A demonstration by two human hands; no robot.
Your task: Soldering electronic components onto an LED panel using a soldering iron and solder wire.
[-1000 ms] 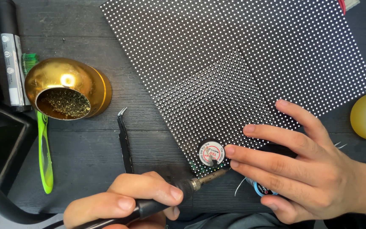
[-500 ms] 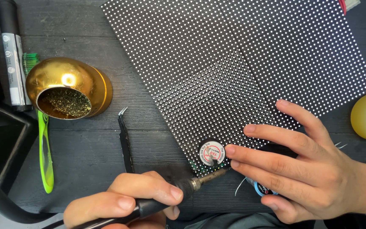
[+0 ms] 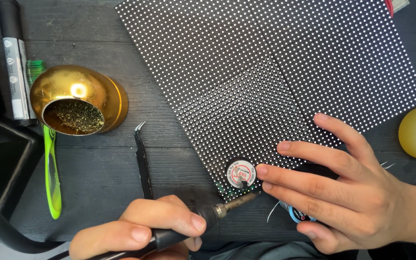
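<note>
Your left hand (image 3: pixel 145 231) is curled around the black handle of a soldering iron (image 3: pixel 203 216), thumb and fingers pinching it, and the iron's tip rests at the near corner of the dotted LED panel (image 3: pixel 266 72). On that same corner sits a small round spool of solder wick (image 3: pixel 240 173). Your right hand (image 3: pixel 347 192) lies flat with its fingers spread, fingertips touching the spool's right side and pressing the panel's near edge. Left of the panel, black tweezers (image 3: pixel 143 161) lie on the dark wooden table (image 3: pixel 97 183). Farther left of the panel stands a gold tip-cleaner bowl (image 3: pixel 75 98) of brass wool, with a green brush (image 3: pixel 51 178) beside it.
</note>
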